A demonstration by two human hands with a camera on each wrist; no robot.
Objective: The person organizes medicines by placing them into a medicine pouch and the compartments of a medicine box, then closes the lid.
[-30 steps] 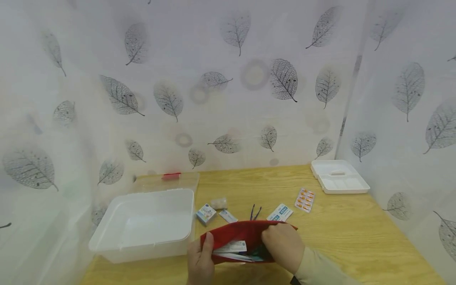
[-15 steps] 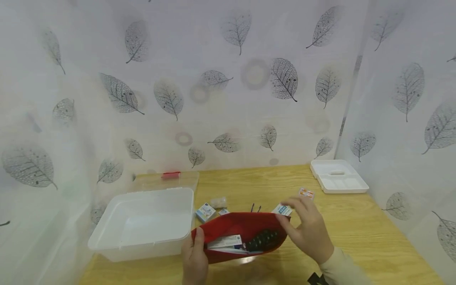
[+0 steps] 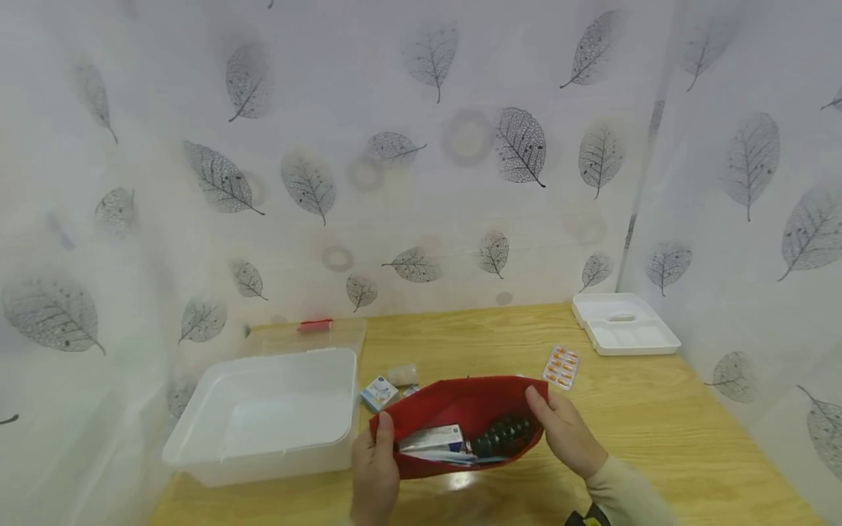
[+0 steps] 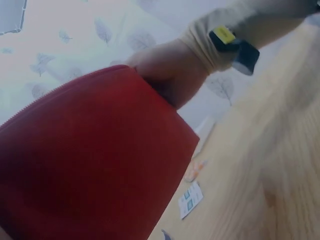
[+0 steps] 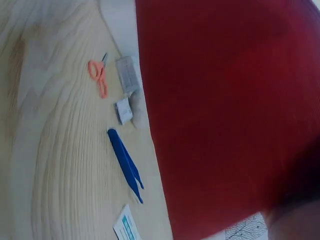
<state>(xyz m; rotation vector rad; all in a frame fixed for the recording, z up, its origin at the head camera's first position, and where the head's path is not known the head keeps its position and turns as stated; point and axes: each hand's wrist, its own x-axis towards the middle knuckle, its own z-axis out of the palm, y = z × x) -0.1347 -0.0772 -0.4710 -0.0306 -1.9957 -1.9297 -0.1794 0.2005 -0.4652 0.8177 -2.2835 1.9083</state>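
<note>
A red zip pouch [image 3: 454,398] is held up over the table, its mouth spread wide. My left hand [image 3: 376,467] grips its left end, thumb over the rim. At the other end my right hand [image 3: 571,436] pinches the right corner. Inside the pouch lie a small white box [image 3: 430,438] and a dark green ridged object [image 3: 503,435], with flat pale packets under them. In the left wrist view the red pouch [image 4: 100,155] fills much of the frame, the right hand [image 4: 170,70] at its far end.
Left stands a translucent plastic bin [image 3: 263,409]. Behind the pouch are a small box [image 3: 379,394], a capsule blister pack [image 3: 561,367] and a white divided tray [image 3: 625,325]. Blue tweezers [image 5: 125,162] and orange-handled scissors [image 5: 99,75] lie on the table [image 3: 658,424].
My right hand came out of the pouch, lifted off to the right, then took hold of its right corner. The pouch mouth has widened and the dark green object shows inside.
</note>
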